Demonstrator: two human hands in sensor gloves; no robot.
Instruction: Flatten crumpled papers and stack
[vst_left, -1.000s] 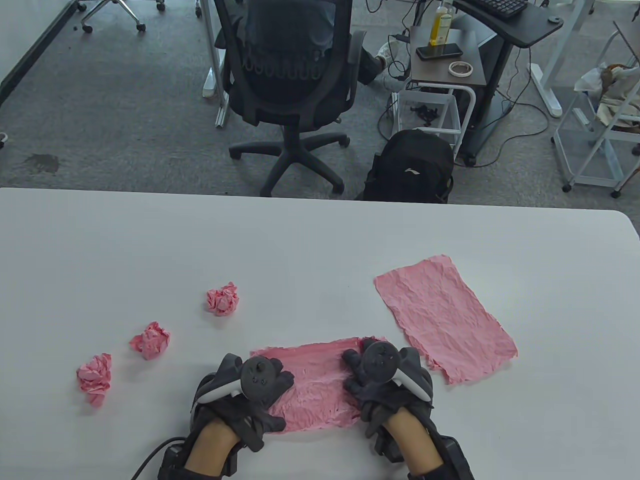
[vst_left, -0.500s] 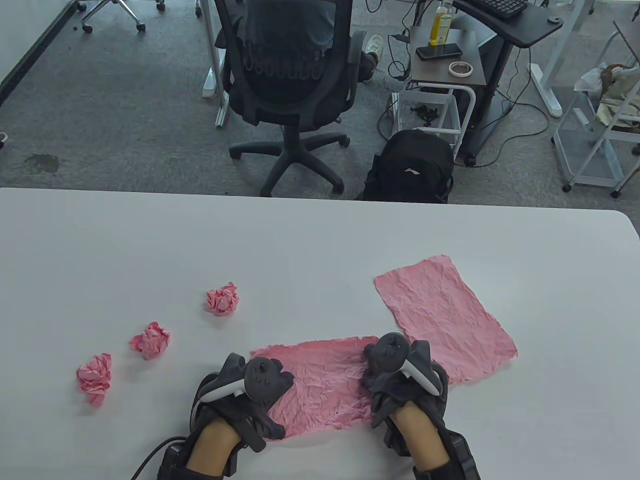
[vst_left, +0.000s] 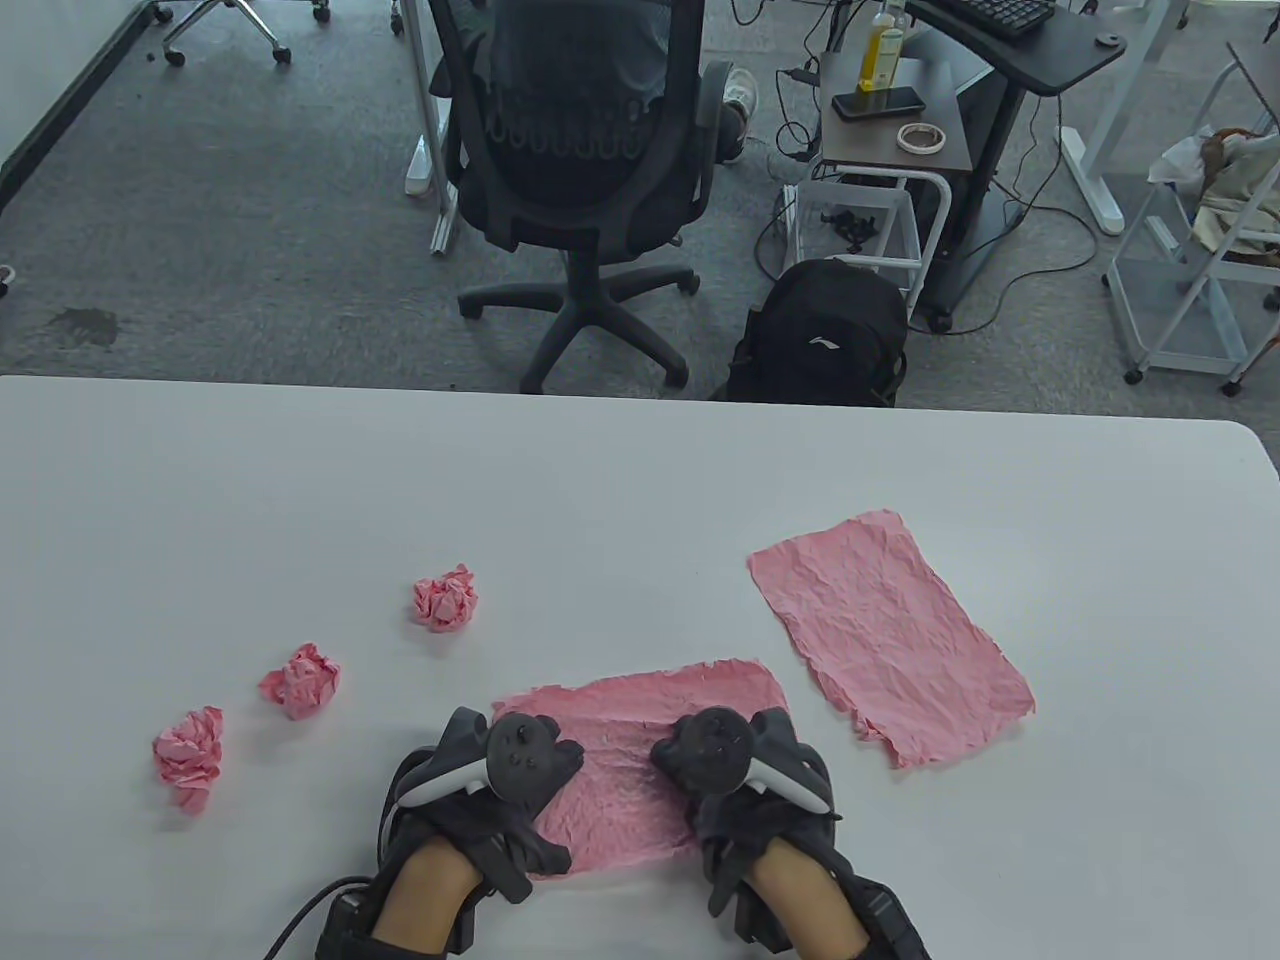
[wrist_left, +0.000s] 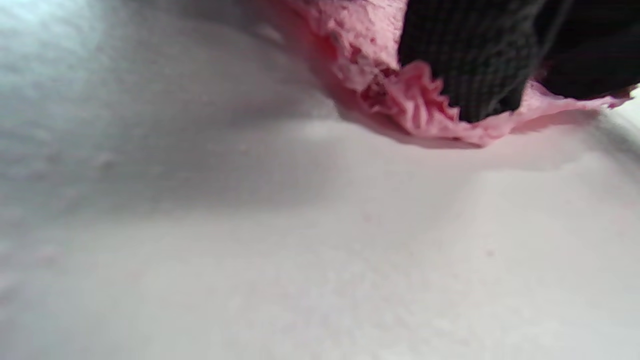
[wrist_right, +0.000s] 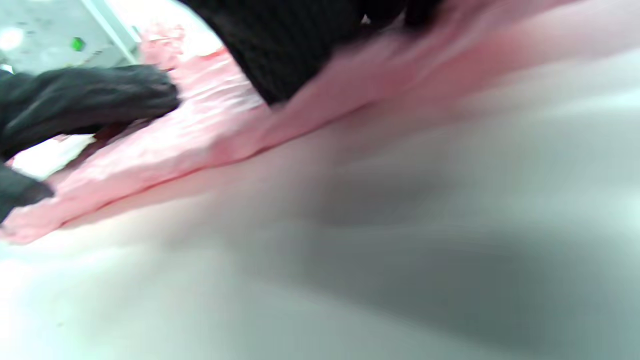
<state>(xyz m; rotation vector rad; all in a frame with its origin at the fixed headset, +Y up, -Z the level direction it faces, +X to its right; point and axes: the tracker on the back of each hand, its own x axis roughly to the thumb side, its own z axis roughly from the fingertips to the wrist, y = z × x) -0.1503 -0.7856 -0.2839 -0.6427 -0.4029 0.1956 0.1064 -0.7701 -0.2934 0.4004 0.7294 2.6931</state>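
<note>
White table (vst_left: 640, 470) before grey carpet (vst_left: 250, 220) and an office chair (vst_left: 575, 150) — both hands (vst_left: 515, 770) flat, pressing pink paper (vst_left: 640, 730).

Beyond my white table (vst_left: 640, 470) I see a black office chair (vst_left: 575, 150) with a person seated in it, on grey carpet, and a black backpack (vst_left: 820, 335) on the floor just behind the table edge. A small side table (vst_left: 890, 130) holds a yellow bottle (vst_left: 883, 45), a phone (vst_left: 880, 102) and a tape roll (vst_left: 922, 138). White wire rack (vst_left: 1200, 260) at far right.
</note>
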